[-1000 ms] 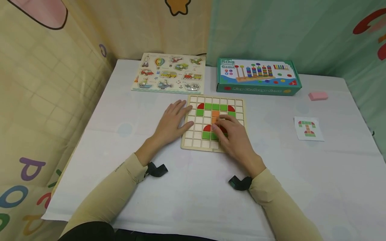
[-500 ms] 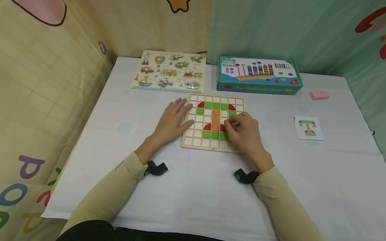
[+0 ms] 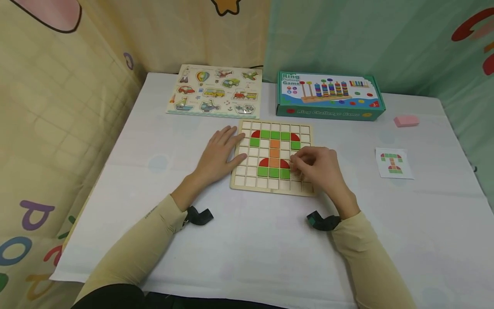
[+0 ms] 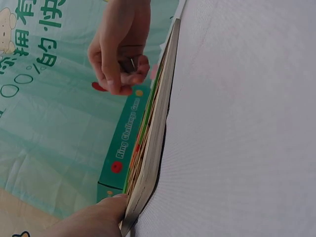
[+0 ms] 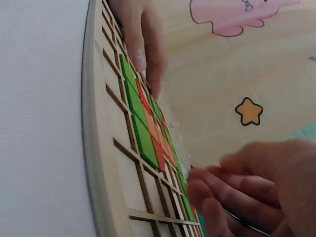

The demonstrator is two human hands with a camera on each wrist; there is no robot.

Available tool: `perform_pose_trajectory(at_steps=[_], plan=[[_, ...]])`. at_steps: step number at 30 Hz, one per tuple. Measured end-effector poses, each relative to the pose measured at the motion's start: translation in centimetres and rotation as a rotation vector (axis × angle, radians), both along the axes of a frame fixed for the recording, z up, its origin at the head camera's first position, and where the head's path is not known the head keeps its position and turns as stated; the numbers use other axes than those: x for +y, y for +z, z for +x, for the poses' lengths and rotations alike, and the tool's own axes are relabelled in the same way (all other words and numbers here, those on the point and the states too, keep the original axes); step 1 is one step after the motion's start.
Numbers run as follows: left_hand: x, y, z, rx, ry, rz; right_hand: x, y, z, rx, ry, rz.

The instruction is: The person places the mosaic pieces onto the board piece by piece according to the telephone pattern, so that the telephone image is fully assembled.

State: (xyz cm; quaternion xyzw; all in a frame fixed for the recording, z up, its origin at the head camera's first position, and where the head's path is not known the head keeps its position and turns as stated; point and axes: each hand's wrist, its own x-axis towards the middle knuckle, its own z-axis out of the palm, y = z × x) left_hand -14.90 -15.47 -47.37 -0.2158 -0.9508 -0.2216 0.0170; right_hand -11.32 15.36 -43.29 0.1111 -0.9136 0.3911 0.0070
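A wooden grid board (image 3: pixel 262 183) lies flat on the table. Orange squares (image 3: pixel 274 153) form a column in its middle. Green squares (image 3: pixel 273 173) and red quarter-round pieces (image 3: pixel 284 164) sit at the column's top and bottom. At the board's left edge rests my left hand (image 3: pixel 220 153), fingers extended; its thumb (image 4: pixel 106 212) touches the edge in the left wrist view. Over the board's right columns, my right hand (image 3: pixel 315 167) hovers with fingers loosely bent. No piece shows between its fingertips (image 5: pixel 197 192) in the right wrist view.
A small card (image 3: pixel 393 163) with a printed red, green and orange pattern lies to the right. Beyond it is a pink block (image 3: pixel 406 121). A vehicle picture puzzle (image 3: pixel 216 92) and a green ring game box (image 3: pixel 331 112) stand behind the board.
My right hand has moved right, off the lower red and green pieces, uncovering the red quarter-round at the lower right. The left hand has stayed at the board's edge.
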Motion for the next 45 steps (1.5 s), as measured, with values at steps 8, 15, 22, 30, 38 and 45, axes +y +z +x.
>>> perform_pose_trajectory(at_steps=[8,15,22,30,38,45], plan=[[-0.2,-0.3,0.2,-0.011,0.0,0.002,0.3,-1.8,-0.6,0.173,-0.087,0.009],[-0.4,-0.2,0.4,-0.005,0.006,0.0,0.2,-2.1,-0.8,0.215,-0.083,0.005],[-0.6,-0.2,0.4,-0.002,0.009,0.005,0.3,-2.9,-1.9,0.107,-0.004,0.046],[-0.1,-0.7,0.2,0.009,-0.003,0.021,0.8,-3.3,-1.8,0.184,-0.022,0.051],[0.5,-0.9,-0.1,0.006,-0.012,0.014,1.0,-3.7,-1.7,0.202,0.029,0.046],[0.0,-0.9,-0.2,0.014,-0.006,0.007,0.4,-3.8,-2.1,0.151,0.092,0.068]])
